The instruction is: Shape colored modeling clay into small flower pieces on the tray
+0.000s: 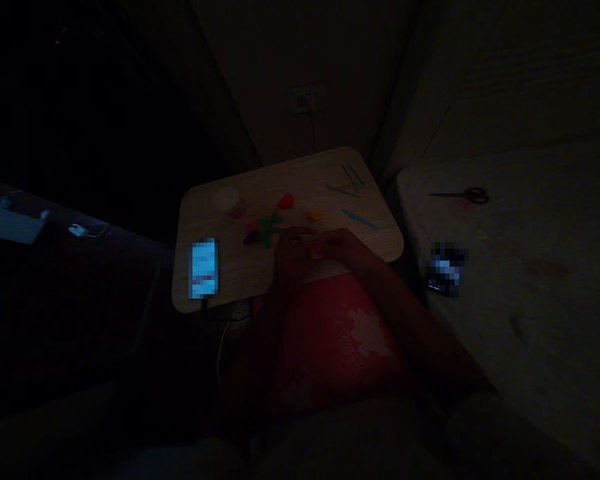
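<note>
In the dim light, both hands meet over the near edge of a small wooden table. My right hand has its fingers closed on a small orange lump of modelling clay. My left hand is curled against the same lump from the other side. Just beyond the fingers lies a yellow-orange clay piece. A red clay lump, green clay strips, a pink clay piece and a dark purple clay piece sit to the left.
A lit phone lies at the table's left side. Behind it is a pale round tub or lid. A blue plastic knife and several thin blue tools lie at the right. Scissors rest on a pale surface beyond.
</note>
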Available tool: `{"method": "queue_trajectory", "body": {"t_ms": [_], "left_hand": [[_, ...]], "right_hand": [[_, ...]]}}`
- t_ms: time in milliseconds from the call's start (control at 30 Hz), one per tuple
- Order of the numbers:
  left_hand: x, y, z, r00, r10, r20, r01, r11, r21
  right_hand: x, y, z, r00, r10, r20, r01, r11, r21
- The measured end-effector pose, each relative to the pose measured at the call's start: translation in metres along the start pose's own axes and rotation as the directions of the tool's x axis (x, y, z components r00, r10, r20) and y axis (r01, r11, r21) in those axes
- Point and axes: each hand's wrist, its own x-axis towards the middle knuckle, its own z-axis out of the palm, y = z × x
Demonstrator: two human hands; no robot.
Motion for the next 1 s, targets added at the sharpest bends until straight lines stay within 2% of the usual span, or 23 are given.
{"method": "queue_trajectory", "body": {"t_ms": [167,333,467,633,867,1000], "left_hand": [[0.0002,0.0016,0.0008,1.000,-0.025,0.018,0.024,0.999,0.033],[-0.0003,-0.0025,0.0008,0.999,-0.004,-0.042,0.004,1.000,0.002],[-0.0001,-0.0044,0.0004,0.999,0.011,-0.043,-0.011,1.000,-0.006],[-0.0005,-0.0034,0.0010,0.999,-0.011,-0.031,0.012,1.000,0.011],[-0.0006,-0.0015,0.0022,0.999,-0.019,-0.040,0.016,0.998,-0.066],[0.0000,0.0009,0.0017,0.999,-0.020,-0.036,0.021,0.999,0.025]], "right_hand": [[0.0016,0.0030,-0.0005,0.999,-0.010,-0.043,0.009,1.000,-0.006],[0.0018,0.0053,0.0006,1.000,0.019,0.024,-0.017,0.998,-0.060],[0.0002,0.0067,0.0017,1.000,0.021,0.008,-0.020,0.995,-0.098],[0.0001,0.0084,0.0017,1.000,0.023,-0.011,-0.024,0.997,-0.078],[0.0002,0.0002,0.0024,1.000,0.006,0.022,-0.006,1.000,-0.021],[-0.0001,-0.0010,0.0008,0.999,0.022,-0.034,-0.023,1.000,-0.013]]}}
